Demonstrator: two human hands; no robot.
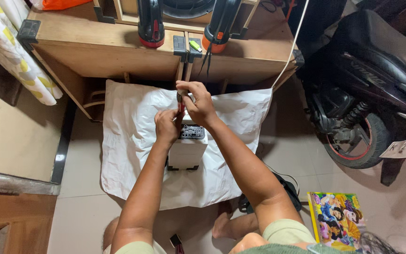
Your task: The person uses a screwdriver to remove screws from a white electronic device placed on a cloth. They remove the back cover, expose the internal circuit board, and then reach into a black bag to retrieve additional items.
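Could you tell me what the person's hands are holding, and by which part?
The right hand grips a screwdriver by its handle, tip pointing down. The left hand steadies the white box-shaped device at its top edge.

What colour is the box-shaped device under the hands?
White device with a dark panel, seen in the head view, on a white sheet.

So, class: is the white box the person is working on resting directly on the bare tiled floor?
No, the white box stands on a white sheet spread over the floor, with both hands at its top end.
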